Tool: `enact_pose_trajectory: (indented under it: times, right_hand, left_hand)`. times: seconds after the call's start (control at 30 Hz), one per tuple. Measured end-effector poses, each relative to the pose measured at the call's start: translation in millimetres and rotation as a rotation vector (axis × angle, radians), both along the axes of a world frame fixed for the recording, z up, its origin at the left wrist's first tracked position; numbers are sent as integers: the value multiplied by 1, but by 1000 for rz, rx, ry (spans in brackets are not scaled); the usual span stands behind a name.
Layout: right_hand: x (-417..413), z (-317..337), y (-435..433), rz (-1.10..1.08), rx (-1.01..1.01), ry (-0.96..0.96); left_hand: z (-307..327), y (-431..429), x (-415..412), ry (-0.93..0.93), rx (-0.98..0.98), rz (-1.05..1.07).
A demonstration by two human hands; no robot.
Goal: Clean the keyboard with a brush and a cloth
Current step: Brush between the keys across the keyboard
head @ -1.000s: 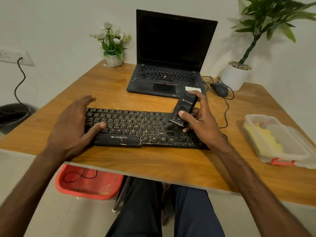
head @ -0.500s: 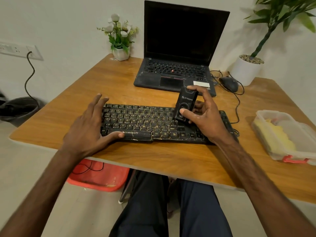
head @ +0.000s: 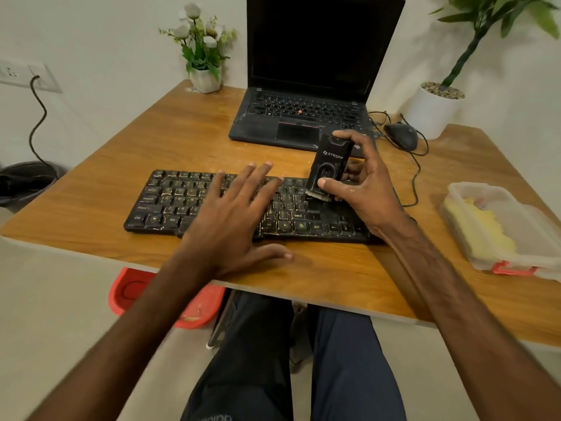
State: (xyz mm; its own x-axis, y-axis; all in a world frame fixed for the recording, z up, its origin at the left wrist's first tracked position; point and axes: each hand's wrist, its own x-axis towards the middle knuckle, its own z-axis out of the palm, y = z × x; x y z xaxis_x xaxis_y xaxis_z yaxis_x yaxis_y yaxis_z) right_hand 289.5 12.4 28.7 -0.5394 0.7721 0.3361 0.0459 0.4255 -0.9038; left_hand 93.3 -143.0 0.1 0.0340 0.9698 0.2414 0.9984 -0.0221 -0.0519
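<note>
A black, dusty keyboard (head: pixel 170 205) lies along the front of the wooden table (head: pixel 170 141). My right hand (head: pixel 364 189) grips a black brush (head: pixel 329 165) upright, its pale bristles touching the keys at the keyboard's right part. My left hand (head: pixel 233 220) lies flat with straight, spread fingers over the keyboard's middle, thumb out over the table's front. A yellow cloth (head: pixel 479 229) sits inside a clear plastic box (head: pixel 516 259) at the table's right edge.
An open black laptop (head: pixel 303 117) stands behind the keyboard, a wired mouse (head: pixel 400 136) to its right. A small flower pot (head: pixel 205 77) and a white plant pot (head: pixel 431 112) stand at the back corners. On the floor lie a red basin (head: pixel 194 311) and a dark bin (head: pixel 24 180).
My left hand has slid from the keyboard's left end to its middle. The brush stays over the right keys in my right hand. The camera has moved closer.
</note>
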Motion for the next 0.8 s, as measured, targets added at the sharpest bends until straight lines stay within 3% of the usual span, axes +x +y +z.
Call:
enact_pose_trajectory:
  times: [0.33,0.53,0.8]
  right_hand:
    - [-8,1,5,17,-86,18]
    - [-5,-5,10,34,-180,30]
    - [-7,0,6,17,-147,89]
  left_hand:
    - [-9,3,3,-138,7,133]
    - [-11,5,2,-152,30,118]
    - [-12,5,3,-137,49,113]
